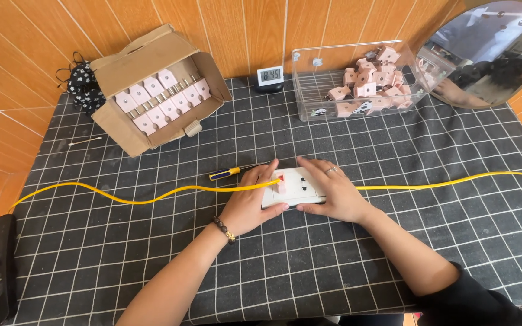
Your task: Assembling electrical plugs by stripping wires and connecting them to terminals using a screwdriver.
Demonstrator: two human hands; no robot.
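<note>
Where both hands grip: socket plate (296,188), long axis left-right

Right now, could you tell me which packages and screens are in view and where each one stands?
Cardboard box: back left, brown, flaps open, rows of pale pink plugs inside.
Clear plastic bin: back right of centre, rectangular, loose pink plugs inside.
Small digital clock: against the wall between them, white case, grey screen.

One socket plate (300,188), one screwdriver (225,174), one yellow cable (122,196), one cardboard box (146,60), one clear bin (309,78).
</note>
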